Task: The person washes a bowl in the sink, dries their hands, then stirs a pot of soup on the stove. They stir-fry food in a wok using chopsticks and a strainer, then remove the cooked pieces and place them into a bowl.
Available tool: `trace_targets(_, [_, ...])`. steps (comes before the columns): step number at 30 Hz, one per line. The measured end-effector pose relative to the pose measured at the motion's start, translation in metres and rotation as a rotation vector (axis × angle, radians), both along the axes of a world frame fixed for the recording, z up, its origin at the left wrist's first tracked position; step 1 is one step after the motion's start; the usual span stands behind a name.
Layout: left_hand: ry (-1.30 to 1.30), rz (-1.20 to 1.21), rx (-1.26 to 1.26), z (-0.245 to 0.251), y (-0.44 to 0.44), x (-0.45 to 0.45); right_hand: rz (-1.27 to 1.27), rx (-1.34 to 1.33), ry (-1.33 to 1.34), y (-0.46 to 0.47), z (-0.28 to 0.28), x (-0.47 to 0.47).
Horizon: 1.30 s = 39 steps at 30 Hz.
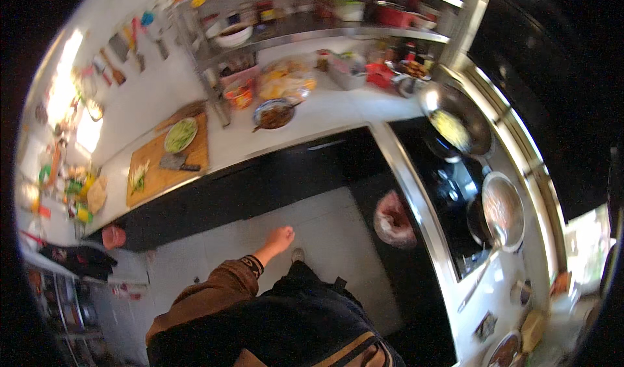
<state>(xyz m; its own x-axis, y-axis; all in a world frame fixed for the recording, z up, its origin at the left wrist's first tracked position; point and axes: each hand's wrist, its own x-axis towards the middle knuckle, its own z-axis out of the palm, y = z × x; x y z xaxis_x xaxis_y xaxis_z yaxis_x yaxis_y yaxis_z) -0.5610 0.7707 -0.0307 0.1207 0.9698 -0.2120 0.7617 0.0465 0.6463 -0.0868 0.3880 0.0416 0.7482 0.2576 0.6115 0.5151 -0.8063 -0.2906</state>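
My left hand (pixel 280 239) is closed in a loose fist above the tiled floor, with nothing visible in it. My right hand is out of view. Ahead on the counter, a wooden cutting board (pixel 140 161) bears a plate of sliced green vegetable (pixel 181 135), a cleaver (pixel 173 162) and some chopped scallion (pixel 140 178). At the right, a wok (pixel 470 105) holds pale yellow shreds (pixel 449 130). Nearer, a pan (pixel 516 221) holds food in liquid, with a metal ladle (pixel 497 238) leaning across its rim and its handle over the counter.
A bowl of dark food (pixel 274 115) stands below a metal shelf rack (pixel 317 38). The counter's steel edge (pixel 414 196) runs along my right side. On the floor beside it is a bin with a plastic liner (pixel 396 221). A pink container (pixel 113 236) stands at the left.
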Motion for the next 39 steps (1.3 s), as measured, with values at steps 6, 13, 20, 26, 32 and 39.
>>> trace_targets(6, [0.195, 0.337, 0.534, 0.074, 0.161, -0.089, 0.363, -0.004, 0.542, 0.141, -0.042, -0.116])
trace_targets(13, [0.508, 0.201, 0.613, 0.085, 0.337, -0.131, 0.882, -0.297, 0.727, 0.342, 0.001, -0.157])
trace_targets(20, [0.475, -0.081, 0.398, 0.031, 0.419, -0.113, 1.023, -0.28, 0.749, 0.46, 0.053, -0.159])
trace_targets(26, [0.59, -0.122, 0.513, 0.062, 0.412, -0.099, 1.138, -0.188, 0.709, 0.527, 0.069, -0.125])
trace_targets(32, [-0.08, -0.473, -0.02, 0.208, 0.376, 0.063, 1.606, -0.165, 0.303, 0.617, 0.117, -0.125])
trace_targets(39, [-0.317, -0.898, -0.205, 0.275, 0.379, 0.218, 1.508, -0.191, 0.117, 0.661, 0.159, -0.102])
